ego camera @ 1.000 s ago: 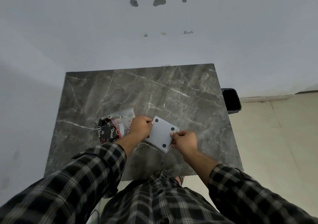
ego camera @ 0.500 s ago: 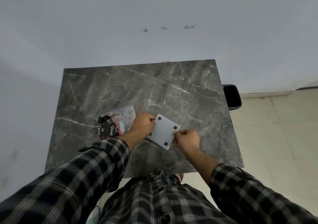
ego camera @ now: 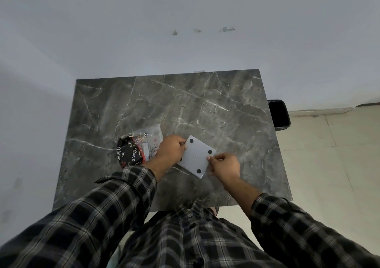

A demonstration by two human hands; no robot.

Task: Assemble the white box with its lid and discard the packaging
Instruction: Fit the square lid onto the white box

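A flat white square box [ego camera: 196,157] with black round dots near its corners lies tilted on the dark marble table [ego camera: 164,107], near the front middle. My left hand [ego camera: 171,149] grips its left edge and hides one corner. My right hand [ego camera: 225,164] pinches its right edge with fingertips. To the left lies the packaging [ego camera: 139,146], a clear plastic bag with black, red and white printing, partly under my left wrist. I cannot tell the lid apart from the box.
A black bin [ego camera: 279,113] stands on the floor just past the table's right edge. White walls close in behind and to the left. Pale floor tiles [ego camera: 329,154] lie to the right.
Both hands keep hold of the white box, which has barely shifted on the table. The view has tipped slightly.
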